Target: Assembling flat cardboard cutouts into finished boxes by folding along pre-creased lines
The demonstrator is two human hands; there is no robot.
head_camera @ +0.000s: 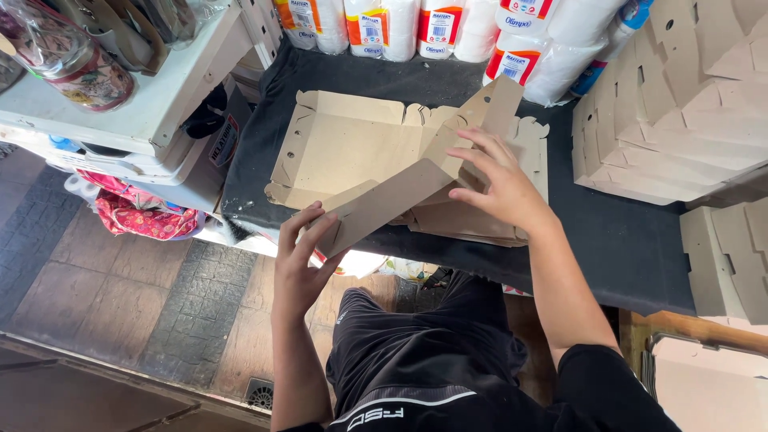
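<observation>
Cardboard box blank [352, 152], seemingly half-folded, hides fingertips of both hands [400, 224]

Matt brown cardboard — a flat-cut box blank [352, 152] with scalloped edges — lies on a dark, matt cloth-covered table [632, 240]. A long strip [400, 196] of the same unprinted board, smooth and dull, is pinched between a bare left hand [300, 260] and right hand [500, 188]. Right of the blank, stacked folded cardboard pieces [680, 104] look paler and equally matt. Behind the blank, paper rolls [448, 28] sit in glossy plastic wrap. Left of it, a white painted shelf [152, 104] — and rough stone floor tiles [120, 296] below.
</observation>
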